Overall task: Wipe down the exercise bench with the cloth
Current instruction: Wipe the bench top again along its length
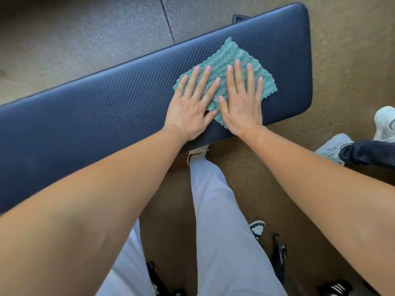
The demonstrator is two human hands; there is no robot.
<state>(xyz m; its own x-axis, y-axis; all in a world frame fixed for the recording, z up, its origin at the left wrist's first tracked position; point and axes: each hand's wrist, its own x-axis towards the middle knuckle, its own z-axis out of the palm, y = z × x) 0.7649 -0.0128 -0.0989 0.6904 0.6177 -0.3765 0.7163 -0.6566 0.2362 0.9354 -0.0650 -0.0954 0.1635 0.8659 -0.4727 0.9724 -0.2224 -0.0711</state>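
Bench [96,107]: hands flat on cloth [239,58] near right end.

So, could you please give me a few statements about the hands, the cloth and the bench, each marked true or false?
1. Both hands lie flat, fingers spread, on the green cloth. True: left hand, right hand.
2. The cloth sits near the left end of the navy bench pad. False: it lies towards the right end.
3. The cloth is bunched into a ball in one fist. False: it is spread flat on the pad.
4. The two thumbs nearly meet over the cloth's near corner. True.
5. White sneakers show on the floor at the right edge. True.
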